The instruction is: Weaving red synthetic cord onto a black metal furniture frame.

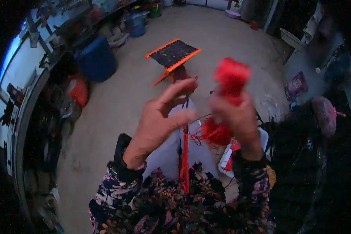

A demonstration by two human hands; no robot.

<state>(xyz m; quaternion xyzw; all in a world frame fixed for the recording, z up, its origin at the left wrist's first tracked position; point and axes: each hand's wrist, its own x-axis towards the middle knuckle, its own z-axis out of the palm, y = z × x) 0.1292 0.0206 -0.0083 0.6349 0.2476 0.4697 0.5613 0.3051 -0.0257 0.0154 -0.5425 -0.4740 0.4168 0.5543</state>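
My right hand [238, 119], smeared by motion, is closed round a bundle of red cord [233, 74] that stands up above the fingers. A looser tangle of red cord [216, 132] hangs beside that hand. My left hand [156, 117] is raised with thumb and fingers apart, holding nothing that I can see. Close by its fingertips run thin dark cords [186, 102], leading down to a narrow red braided strip [185, 163] that lies along the middle of my lap. Fine red strands stretch from the strip toward the tangle.
Ahead on the floor is a folding stool [173, 54] with an orange frame and dark seat. A white container [226, 160] with red material sits at my right knee. A blue barrel [95, 58] stands left; a purple packet [296, 85] and dark clothing [300, 156] are right.
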